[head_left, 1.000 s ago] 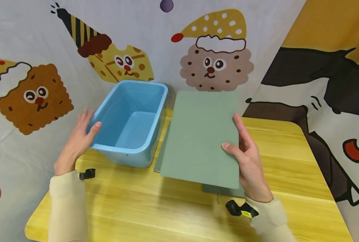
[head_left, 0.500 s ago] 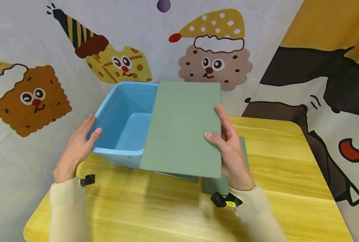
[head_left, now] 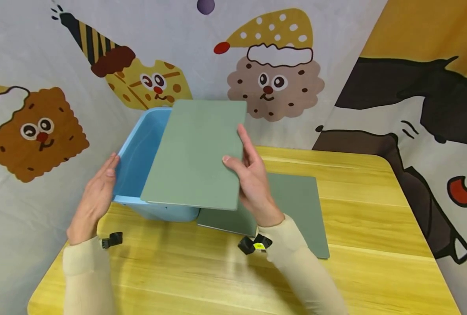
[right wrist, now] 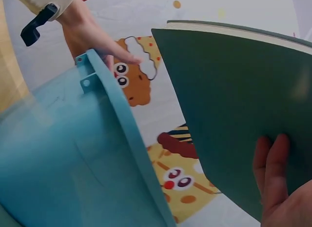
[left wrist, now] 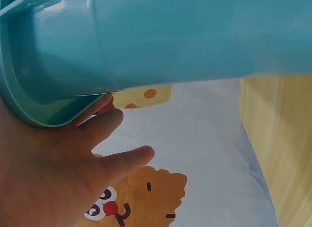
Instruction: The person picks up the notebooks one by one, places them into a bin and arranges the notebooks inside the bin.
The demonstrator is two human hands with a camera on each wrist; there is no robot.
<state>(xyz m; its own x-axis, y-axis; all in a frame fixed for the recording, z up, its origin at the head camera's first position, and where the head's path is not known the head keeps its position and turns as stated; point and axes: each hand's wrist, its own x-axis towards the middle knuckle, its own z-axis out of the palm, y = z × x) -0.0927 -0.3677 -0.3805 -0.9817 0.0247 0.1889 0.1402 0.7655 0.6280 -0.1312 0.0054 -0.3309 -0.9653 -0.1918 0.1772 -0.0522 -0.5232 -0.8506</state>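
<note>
My right hand [head_left: 254,181] holds a green notebook [head_left: 195,151] by its right edge, thumb on the upper cover and other fingers beneath. In the right wrist view its page edges show between dark green covers, and two fingertips [right wrist: 279,144] press the underside. The notebook is over the right part of a light blue plastic bin [head_left: 160,212], hiding much of the opening. My left hand [head_left: 94,197] rests against the bin's left rim with fingers extended; the left wrist view shows the rim [left wrist: 46,123] at that hand.
Two more green notebooks lie on the wooden table: one notebook [head_left: 225,221] beside the bin, partly covered, and another notebook [head_left: 306,214] further right, partly behind my right arm. A cartoon-printed cloth [head_left: 209,78] hangs behind the table.
My right hand has carried the green notebook leftward from beside the bin to over its opening, uncovering the notebooks on the table. My left hand stays at the bin's left rim.
</note>
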